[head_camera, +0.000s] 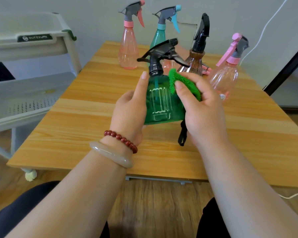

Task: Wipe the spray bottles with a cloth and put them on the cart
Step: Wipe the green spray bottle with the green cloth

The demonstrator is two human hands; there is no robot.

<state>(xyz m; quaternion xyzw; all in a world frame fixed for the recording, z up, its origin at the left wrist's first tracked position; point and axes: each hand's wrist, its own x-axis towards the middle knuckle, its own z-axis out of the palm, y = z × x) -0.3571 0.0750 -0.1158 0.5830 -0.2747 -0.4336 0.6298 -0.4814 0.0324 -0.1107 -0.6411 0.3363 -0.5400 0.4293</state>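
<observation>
Two bare forearms reached over a wooden table (76, 134), the left wearing a pale bangle (111, 154) and red bead bracelet (120, 140). The left hand (129, 110) gripped a green spray bottle (160, 103). The right hand (201, 107) pinched a green cloth (182, 83) against the bottle's shoulder. A pink bottle (127, 48) and a brown bottle (196, 60) stood beyond the hands, with the cart (33, 66) to their left.

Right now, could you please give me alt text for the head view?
A person's left hand holds a green spray bottle over a wooden table while the right hand wipes it with a green cloth. Four other bottles stand behind, a white cart at left.
</observation>
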